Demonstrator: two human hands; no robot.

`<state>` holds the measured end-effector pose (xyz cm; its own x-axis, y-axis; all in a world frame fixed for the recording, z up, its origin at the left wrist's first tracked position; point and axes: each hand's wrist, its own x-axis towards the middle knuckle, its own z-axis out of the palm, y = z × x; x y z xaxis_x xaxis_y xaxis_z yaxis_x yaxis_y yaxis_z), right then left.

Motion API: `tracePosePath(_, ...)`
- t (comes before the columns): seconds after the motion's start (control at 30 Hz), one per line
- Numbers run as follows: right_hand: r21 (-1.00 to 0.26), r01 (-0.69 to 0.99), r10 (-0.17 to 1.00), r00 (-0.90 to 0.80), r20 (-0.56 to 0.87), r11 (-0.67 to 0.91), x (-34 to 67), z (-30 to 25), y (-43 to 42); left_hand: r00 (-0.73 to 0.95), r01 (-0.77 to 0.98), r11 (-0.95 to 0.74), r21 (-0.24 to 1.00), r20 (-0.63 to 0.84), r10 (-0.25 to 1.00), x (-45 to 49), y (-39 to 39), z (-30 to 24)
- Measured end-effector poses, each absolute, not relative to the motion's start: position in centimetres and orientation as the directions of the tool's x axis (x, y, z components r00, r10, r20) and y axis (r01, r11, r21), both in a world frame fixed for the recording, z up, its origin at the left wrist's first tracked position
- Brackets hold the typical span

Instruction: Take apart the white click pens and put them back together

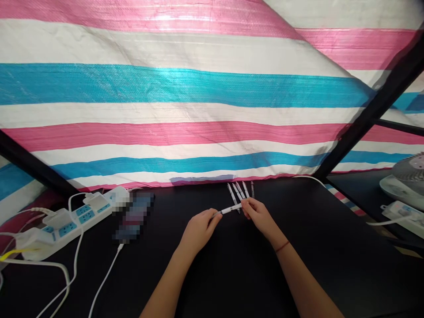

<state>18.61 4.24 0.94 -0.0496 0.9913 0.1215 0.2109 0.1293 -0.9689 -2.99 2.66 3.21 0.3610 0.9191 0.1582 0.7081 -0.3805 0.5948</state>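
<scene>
A white pen (231, 209) is held nearly level above the black tabletop, slanting up a little to the right. My left hand (201, 227) pinches its left end between thumb and fingers. At the pen's other end, my right hand (257, 215) grips it with closed fingertips. Just behind my hands, several white pens (239, 191) lie side by side, pointing away from me. A darker pen (252, 189) rests to their right. My fingers hide both tips of the held pen.
A white power strip (96, 215) with plugs and cables lies on the left, beside a phone (135, 216) on a charging cable (106, 278). A striped sheet (198, 88) hangs behind the black table (228, 274). Right of a black post (357, 132) are a fan (406, 179) and another power strip (406, 216).
</scene>
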Motion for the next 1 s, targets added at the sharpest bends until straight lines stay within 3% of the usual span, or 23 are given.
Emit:
tracePosePath(0.1,-0.989,0.085,0.99,-0.089,0.11,0.118,18.55,1.09,4.26,0.355,0.721,-0.37,0.586,0.146,0.923,-2.99,2.66,3.28)
tracePosePath(0.3,-0.981,0.188,0.998,0.023,0.06,0.055,18.63,0.44,4.63,0.35,0.72,-0.373,0.585,0.158,0.924,-3.07,2.76,3.33)
tracePosePath(0.5,-0.999,0.048,0.996,0.089,0.012,0.008,18.62,0.68,4.71,0.349,0.726,-0.371,0.579,0.155,0.924,-2.98,2.67,3.38)
tracePosePath(0.63,-0.992,0.122,0.999,0.039,0.035,0.03,18.58,0.95,4.46,0.36,0.71,-0.386,0.588,0.168,0.918,-2.85,2.52,3.45)
tracePosePath(0.83,-0.997,0.024,0.998,-0.015,0.069,0.069,18.45,1.12,4.4,0.339,0.719,-0.375,0.585,0.176,0.924,-2.84,2.49,3.54)
tracePosePath(1.0,-0.984,0.174,0.999,0.035,0.028,0.022,18.53,0.42,4.59,0.354,0.715,-0.389,0.581,0.179,0.918,-2.85,2.52,3.43)
